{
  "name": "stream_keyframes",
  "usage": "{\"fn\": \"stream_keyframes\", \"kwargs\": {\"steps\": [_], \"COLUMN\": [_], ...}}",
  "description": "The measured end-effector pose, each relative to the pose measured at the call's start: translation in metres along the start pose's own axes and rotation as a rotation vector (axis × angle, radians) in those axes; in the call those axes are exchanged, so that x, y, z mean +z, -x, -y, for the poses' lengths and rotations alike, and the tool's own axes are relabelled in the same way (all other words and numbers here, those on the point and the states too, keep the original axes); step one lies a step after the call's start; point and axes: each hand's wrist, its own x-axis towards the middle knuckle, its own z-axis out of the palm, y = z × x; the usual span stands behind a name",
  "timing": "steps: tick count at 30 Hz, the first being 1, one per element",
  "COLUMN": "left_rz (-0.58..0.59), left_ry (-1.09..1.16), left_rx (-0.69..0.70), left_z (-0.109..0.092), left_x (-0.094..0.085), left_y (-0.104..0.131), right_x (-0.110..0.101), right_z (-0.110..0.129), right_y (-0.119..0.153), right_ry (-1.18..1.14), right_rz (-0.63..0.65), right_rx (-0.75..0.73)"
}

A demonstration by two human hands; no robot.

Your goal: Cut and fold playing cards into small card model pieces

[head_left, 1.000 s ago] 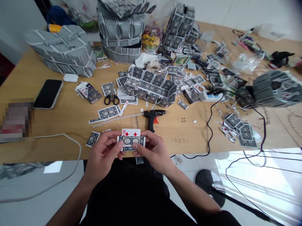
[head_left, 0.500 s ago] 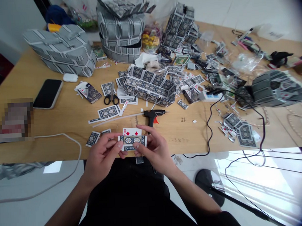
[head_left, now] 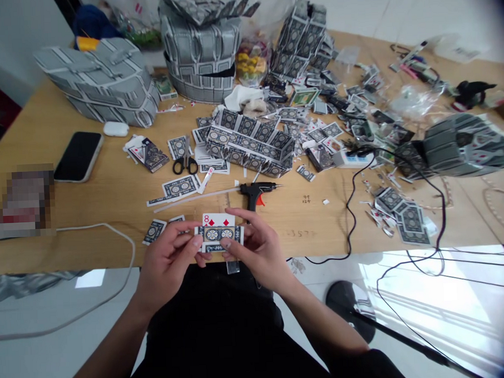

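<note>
right hand (head_left: 263, 255) raised its forefinger (head_left: 243, 214), holding cards (head_left: 214, 234); bag (head_left: 257, 39) holds yellow pieces (head_left: 248, 62).

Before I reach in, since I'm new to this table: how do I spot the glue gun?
At the near edge of the table, the left hand and right hand hold cards. Just beyond the right hand, before the card tray, lies the glue gun. It is black with a red trigger, unlike the scissors with two black loops.

Craft workspace (rather cluttered), glue gun (head_left: 254, 193), scissors (head_left: 186, 157), loose playing cards (head_left: 412, 220), wooden table (head_left: 321, 233)
</note>
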Motion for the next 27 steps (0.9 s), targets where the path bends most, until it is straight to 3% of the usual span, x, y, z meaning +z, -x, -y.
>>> {"fn": "stream_keyframes", "kwargs": {"steps": [27], "left_rz": [0.017], "left_ry": [-0.024], "left_rx": [0.018], "left_z": [-0.0012], "left_x": [-0.0023], "left_y": [-0.0034], "right_x": [-0.0015], "right_z": [-0.0049], "right_y": [-0.0043], "right_ry": [0.025], "right_rz": [0.011], "right_rx": [-0.082]}}
